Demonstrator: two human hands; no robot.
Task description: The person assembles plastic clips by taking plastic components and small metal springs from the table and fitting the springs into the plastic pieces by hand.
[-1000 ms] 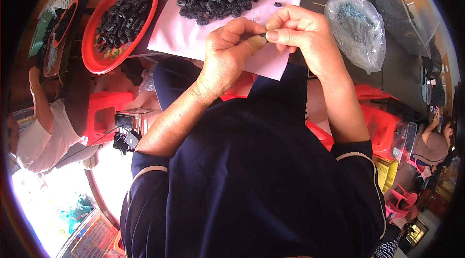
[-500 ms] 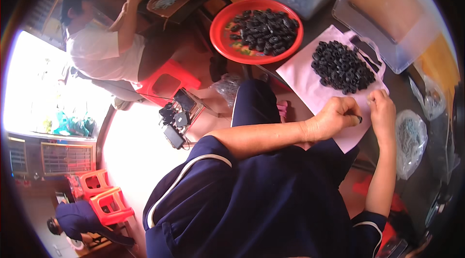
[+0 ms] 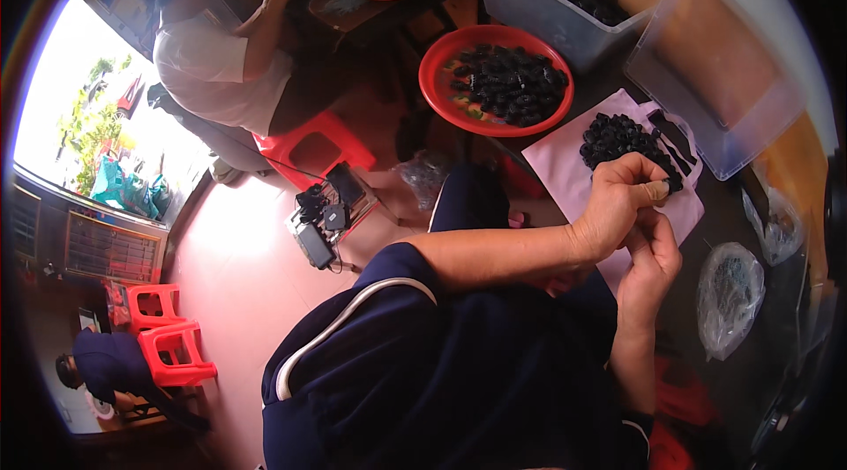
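Note:
My left hand (image 3: 618,205) is closed in a pinch just over the near edge of a pile of small black ring-like parts (image 3: 613,136). The pile lies on a pink cloth bag (image 3: 560,152) with handles. Right below it, my right hand (image 3: 651,267) is closed too, its fingertips pressed together and close to the left hand's. Whatever sits between the fingers of either hand is too small or hidden to make out. Beyond the pink bag stands a red basin (image 3: 432,73) with many black parts in it.
A clear tub (image 3: 547,7) of black parts and an upright clear lid (image 3: 715,73) stand at the back. At right lies a clear plastic bag (image 3: 730,298) of thin pieces. A co-worker (image 3: 212,73) sits far left, near a red stool (image 3: 318,148).
My right hand has come left and down from beside the pile to meet the left hand. The small black piece seen in my left hand is no longer visible. The whole view has shifted slightly.

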